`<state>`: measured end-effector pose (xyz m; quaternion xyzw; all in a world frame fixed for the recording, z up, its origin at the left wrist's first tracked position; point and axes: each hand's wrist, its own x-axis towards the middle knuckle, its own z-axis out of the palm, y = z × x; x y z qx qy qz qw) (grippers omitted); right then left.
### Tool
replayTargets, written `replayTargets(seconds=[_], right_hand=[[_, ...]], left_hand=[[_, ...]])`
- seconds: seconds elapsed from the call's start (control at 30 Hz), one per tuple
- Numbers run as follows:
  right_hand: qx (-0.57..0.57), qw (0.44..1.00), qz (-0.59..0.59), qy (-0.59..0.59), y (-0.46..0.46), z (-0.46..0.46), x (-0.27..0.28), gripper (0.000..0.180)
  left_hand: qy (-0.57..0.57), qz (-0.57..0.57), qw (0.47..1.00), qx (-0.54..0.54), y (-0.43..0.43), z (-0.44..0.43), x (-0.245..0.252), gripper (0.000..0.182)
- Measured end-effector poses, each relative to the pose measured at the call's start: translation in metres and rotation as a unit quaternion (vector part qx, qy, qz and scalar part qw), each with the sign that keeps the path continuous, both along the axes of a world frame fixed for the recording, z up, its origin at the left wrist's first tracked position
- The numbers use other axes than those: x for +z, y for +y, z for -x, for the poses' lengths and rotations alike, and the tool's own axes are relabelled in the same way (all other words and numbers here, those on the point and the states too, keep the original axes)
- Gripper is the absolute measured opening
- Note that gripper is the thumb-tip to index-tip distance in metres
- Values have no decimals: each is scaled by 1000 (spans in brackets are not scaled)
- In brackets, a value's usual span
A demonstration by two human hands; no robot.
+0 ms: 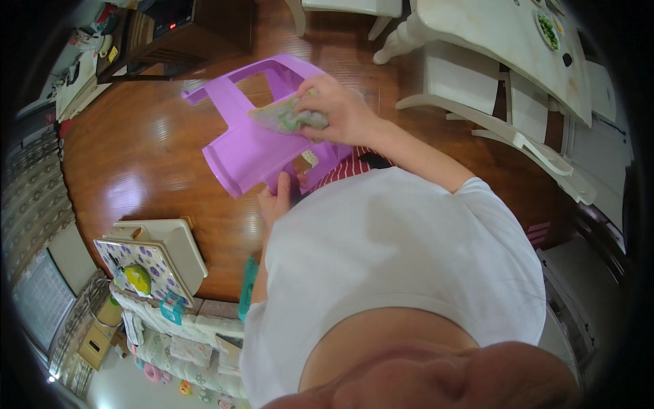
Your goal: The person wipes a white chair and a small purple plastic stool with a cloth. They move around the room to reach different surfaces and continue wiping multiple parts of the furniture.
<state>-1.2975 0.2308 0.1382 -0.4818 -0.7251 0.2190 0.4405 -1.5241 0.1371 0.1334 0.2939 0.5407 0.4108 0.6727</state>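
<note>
In front of me is a purple plastic piece of furniture (255, 148), perhaps a small chair or stool, tilted, with cut-out openings and flat legs. My left hand (277, 202) grips its near edge, the thumb lying on the surface beside one opening. A crumpled cloth (291, 116), pale with green and yellow patches, is bunched in my right hand (340, 110). The cloth lies against the purple plastic, near its middle. Part of the furniture's right side is hidden behind my right hand and forearm.
White chairs (460, 71) and a pale table (490, 23) with a plate of green food (547, 31) stand at upper right. A dark wooden cabinet (219, 30) is at upper left. At lower left, a low table (153, 250) stands by a sofa (204, 330) on the wooden floor (138, 148).
</note>
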Motion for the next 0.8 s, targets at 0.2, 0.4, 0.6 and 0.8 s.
replayTargets(seconds=[0.2, 0.4, 0.6, 0.8], right_hand=[[-107, 977, 187, 6, 2, -35, -69, 32], [-166, 714, 545, 407, -47, -89, -139, 37], [-124, 655, 603, 438, -46, -66, -149, 37], [-58, 588, 644, 485, -26, -82, -142, 47]], left_hand=[[28, -30, 999, -9, -7, -8, -4, 30], [30, -23, 998, 57, 1, -4, 7, 34], [63, -34, 994, 85, 15, -6, 16, 48], [56, -37, 991, 115, 20, -12, 28, 55]])
